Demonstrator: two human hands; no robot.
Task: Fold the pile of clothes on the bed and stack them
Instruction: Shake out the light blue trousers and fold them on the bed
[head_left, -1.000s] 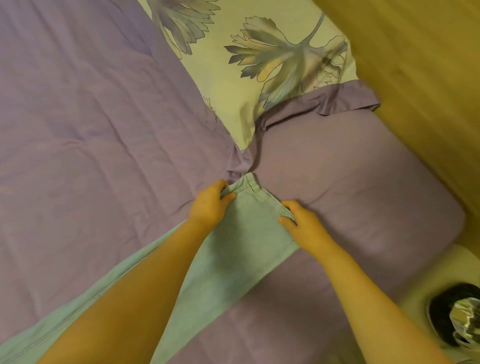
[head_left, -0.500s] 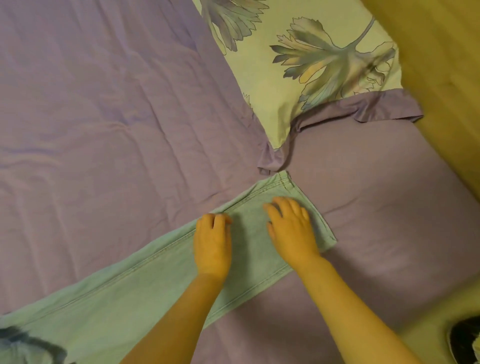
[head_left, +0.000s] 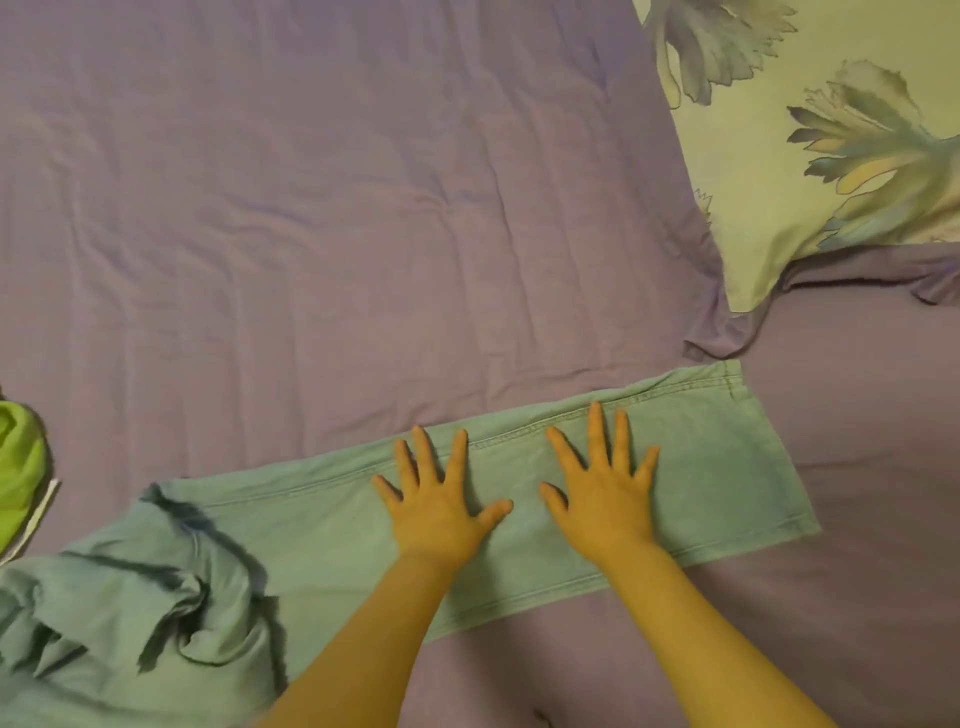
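Light green trousers lie across the purple bed sheet, one leg stretched flat toward the right and ending in a hem near the pillow. The waist end at the lower left is bunched and wrinkled. My left hand presses flat on the leg with fingers spread. My right hand lies flat beside it, further toward the hem, fingers also spread. Neither hand grips any cloth.
A pale yellow pillow with a leaf print sits at the upper right, its corner close to the trouser hem. A bright green garment shows at the left edge. Wrinkled purple sheet covers the far side of the bed.
Both hands let go of the hem, slid back along the trouser leg and now lie flat with fingers spread. The view swung left, bringing the bunched waist and green garment into sight.
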